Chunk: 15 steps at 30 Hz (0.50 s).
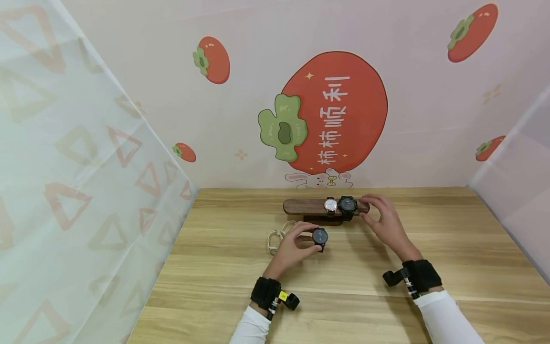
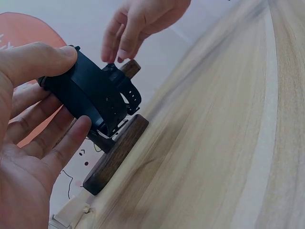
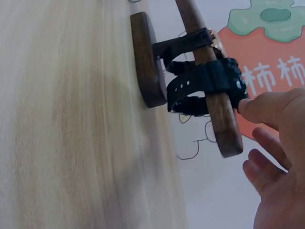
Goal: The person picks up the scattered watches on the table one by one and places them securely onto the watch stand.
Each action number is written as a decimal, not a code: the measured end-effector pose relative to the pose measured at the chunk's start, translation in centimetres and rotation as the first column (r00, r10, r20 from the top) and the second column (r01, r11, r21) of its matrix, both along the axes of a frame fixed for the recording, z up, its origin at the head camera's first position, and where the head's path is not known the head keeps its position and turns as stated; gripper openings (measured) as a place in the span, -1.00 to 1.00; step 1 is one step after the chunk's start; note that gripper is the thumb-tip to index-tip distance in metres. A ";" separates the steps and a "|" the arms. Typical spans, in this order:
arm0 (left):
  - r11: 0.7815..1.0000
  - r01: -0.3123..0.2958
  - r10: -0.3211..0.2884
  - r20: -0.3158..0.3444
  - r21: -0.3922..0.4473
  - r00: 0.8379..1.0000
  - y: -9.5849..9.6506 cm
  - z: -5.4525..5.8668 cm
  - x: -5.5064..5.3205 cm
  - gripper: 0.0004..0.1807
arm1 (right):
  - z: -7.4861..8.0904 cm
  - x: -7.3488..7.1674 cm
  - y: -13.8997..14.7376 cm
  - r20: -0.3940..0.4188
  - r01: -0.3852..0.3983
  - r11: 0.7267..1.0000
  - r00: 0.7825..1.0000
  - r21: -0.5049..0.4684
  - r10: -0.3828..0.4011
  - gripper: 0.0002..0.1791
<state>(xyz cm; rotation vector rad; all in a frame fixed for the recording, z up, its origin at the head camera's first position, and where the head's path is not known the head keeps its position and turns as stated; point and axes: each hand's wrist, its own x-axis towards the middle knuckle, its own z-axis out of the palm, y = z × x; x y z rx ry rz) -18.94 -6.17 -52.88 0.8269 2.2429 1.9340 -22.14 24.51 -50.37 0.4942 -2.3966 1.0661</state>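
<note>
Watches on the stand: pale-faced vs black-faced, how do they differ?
Face: the pale-faced watch has a whitish dial; the black-faced watch has a dark one.
Size: the pale-faced watch looks smaller; the black-faced watch is chunkier.
Place: the black-faced watch sits nearer the right hand; the pale-faced watch is farther from it.
Shared: both have dark straps looped round the bar of the wooden stand.
</note>
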 end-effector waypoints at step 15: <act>0.999 -0.030 0.029 -0.034 -0.019 0.999 -0.6 -0.3 -0.5 -0.40 | -0.5 -0.4 0.4 0.154 0.004 0.999 0.988 0.036 -0.009 -0.53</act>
